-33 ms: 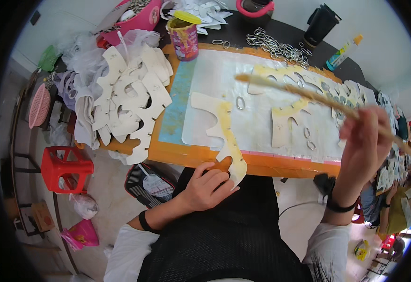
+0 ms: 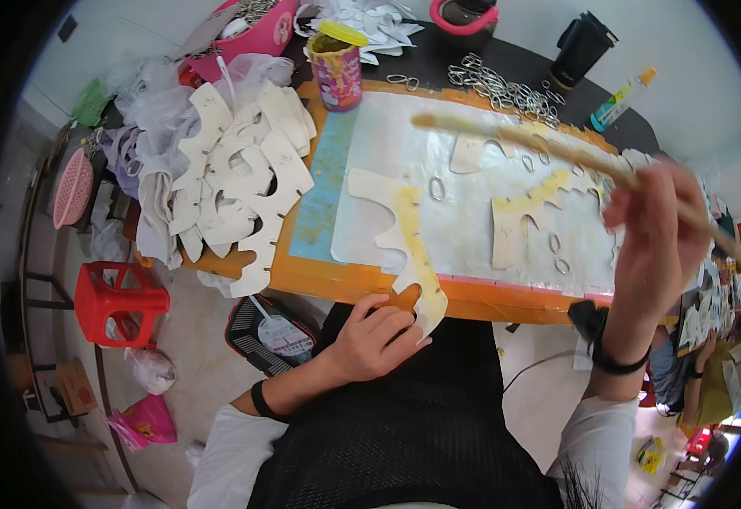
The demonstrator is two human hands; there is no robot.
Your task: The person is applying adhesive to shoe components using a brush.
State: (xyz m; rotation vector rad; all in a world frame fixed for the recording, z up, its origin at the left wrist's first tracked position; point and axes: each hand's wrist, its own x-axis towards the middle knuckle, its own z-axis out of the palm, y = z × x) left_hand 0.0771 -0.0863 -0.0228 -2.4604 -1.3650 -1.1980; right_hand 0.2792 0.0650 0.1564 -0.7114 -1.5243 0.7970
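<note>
My left hand (image 2: 370, 343) is closed on the lower end of a cream cut-out piece (image 2: 398, 222) at the table's near edge. Yellow smears run along that piece's notched right side. Raised over the right half of the table, my right hand (image 2: 660, 229) grips a long wooden stick (image 2: 548, 151). Its yellowish tip points left, above the white sheet (image 2: 387, 127). Another cream piece (image 2: 506, 242), yellow along its top, lies on this sheet. Loose metal ring pairs are scattered there; one pair (image 2: 437, 188) sits between the two pieces.
A pile of cream cut-outs (image 2: 243, 191) covers the table's left end. Behind the sheet stand a yellow-smeared purple cup (image 2: 337, 81), a heap of metal rings (image 2: 498, 89), a black tumbler (image 2: 581, 51) and a bottle (image 2: 623, 100). A red stool (image 2: 120, 304) is on the floor.
The stick's tip has shifted slightly left and up, with my right hand a little higher. My left hand keeps its place on the piece.
</note>
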